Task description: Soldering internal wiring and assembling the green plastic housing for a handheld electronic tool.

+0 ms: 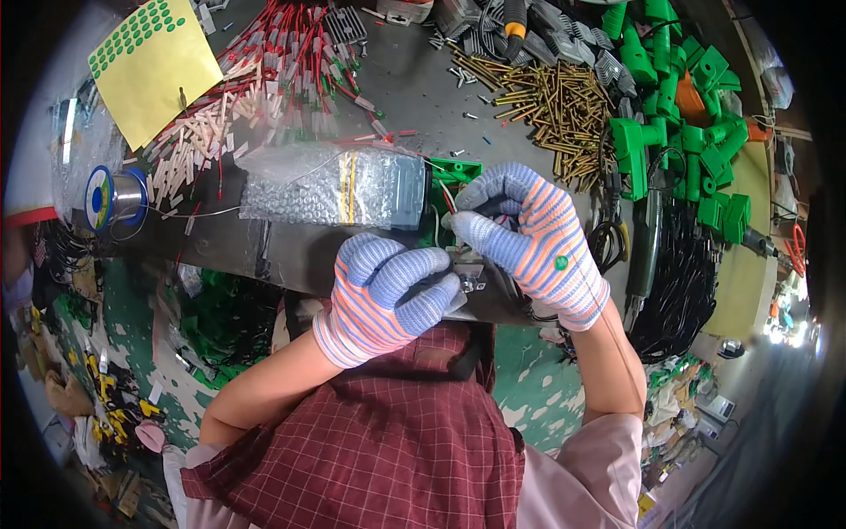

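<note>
- Green casing point(457, 167) is sitting at the table's near side, past my fingers, its lower part being hidden by my hands.
- Red and white wires point(448, 197) are running along it toward my right fingertips.
- My right hand point(538, 238) is pinching those wires between thumb and forefinger; a green dot sticker point(562, 263) is showing on the glove.
- My left hand point(374, 291) is curling, thumb and forefinger apart, near small metal parts point(471, 280); can't tell if it's gripping anything.
- Bubble-wrapped block point(335, 187) with yellow stripes is lying just left of the casing.
- Solder spool point(115, 197) is standing further left, its wire trailing toward the bubble wrap.
- Yellow sheet point(154, 66) with green dots is lying at far left, beside white sleeves point(189, 141) and red leads point(291, 44).
- Brass-coloured screws point(564, 115) are lying heaped beyond my right hand, near a yellow-and-black handle point(515, 28).
- More green casings point(627, 154) are piling up on the right, above black cables point(674, 291).
</note>
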`<move>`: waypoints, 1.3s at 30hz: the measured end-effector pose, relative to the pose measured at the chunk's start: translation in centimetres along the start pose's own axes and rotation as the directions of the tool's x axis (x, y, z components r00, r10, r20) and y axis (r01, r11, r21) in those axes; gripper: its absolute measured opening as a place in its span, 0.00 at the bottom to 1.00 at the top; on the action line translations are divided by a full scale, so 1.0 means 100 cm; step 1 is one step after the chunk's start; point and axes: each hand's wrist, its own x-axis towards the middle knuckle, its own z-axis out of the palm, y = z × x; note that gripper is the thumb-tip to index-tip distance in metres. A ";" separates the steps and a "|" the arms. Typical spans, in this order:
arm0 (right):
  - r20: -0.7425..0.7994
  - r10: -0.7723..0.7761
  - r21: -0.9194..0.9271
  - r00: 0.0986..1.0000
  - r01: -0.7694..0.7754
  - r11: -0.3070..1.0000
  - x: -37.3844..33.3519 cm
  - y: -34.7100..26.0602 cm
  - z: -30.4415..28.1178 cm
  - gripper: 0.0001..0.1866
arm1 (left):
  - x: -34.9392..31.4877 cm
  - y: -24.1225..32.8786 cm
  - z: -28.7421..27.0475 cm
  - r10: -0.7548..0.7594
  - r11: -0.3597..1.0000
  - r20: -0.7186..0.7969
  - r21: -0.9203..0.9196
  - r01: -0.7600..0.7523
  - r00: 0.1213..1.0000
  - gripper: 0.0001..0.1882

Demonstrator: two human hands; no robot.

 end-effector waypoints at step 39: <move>-0.310 0.101 0.545 0.945 0.089 0.834 -0.044 0.064 0.016 0.07 | 0.033 0.012 -0.018 -0.054 0.997 0.325 0.067 0.034 0.944 0.29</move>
